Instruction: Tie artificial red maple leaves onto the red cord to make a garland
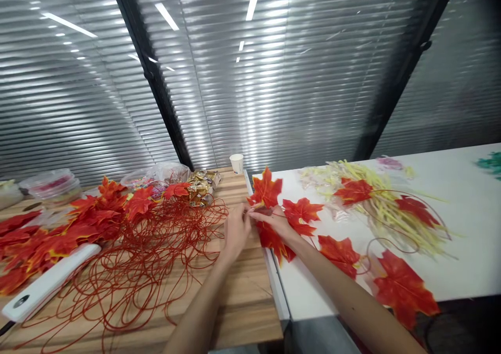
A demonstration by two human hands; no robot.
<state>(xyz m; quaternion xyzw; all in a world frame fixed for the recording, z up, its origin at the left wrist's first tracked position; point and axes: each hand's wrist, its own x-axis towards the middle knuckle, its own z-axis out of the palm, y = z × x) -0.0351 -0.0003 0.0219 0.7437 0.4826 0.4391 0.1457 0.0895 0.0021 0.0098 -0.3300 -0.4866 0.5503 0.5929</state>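
Observation:
My left hand (237, 229) and my right hand (277, 220) meet at the seam between two tables, fingertips pinched together. At those fingertips is the base of a red-orange artificial maple leaf (266, 188), its blade pointing away from me. Whether a cord is also pinched there is too small to tell. More maple leaves surround my right hand and forearm, one (303, 210) to the right and another (274, 242) partly under the wrist. Further right, a maple leaf (341, 255) and a larger one (405, 286) lie along a thin red cord (366, 260).
Tangled red cord (156, 255) covers much of the wooden table (250, 312). Left of it lie a leaf pile (82, 228) and a white-handled tool (50, 281). A paper cup (237, 163) and gold-wrapped items (201, 187) stand behind. Yellow strands (387, 213) lie on the white table (469, 208).

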